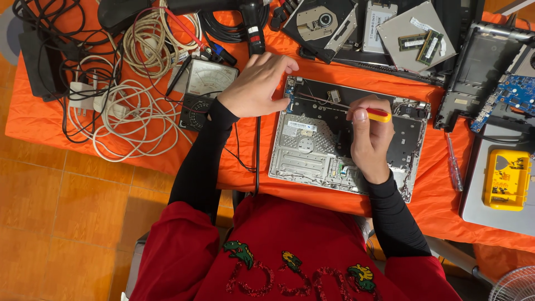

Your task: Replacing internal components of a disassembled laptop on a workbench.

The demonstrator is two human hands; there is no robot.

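An opened laptop base (pixel 312 150) lies on the orange cloth in front of me, its inner metal frame and black panel exposed. My right hand (pixel 369 139) grips a red and yellow screwdriver (pixel 379 115), whose thin shaft reaches left toward a small part near the top edge of the base. At the base's upper left corner rests my left hand (pixel 256 83), fingers curled and touching the corner.
An analog multimeter (pixel 203 83) and tangled cables (pixel 128 100) lie left. Behind the base are an optical drive (pixel 320 22), a drive with memory sticks (pixel 415 33) and another stripped laptop shell (pixel 479 67). A clear-handled screwdriver (pixel 454 164) and yellow bit case (pixel 506 179) sit right.
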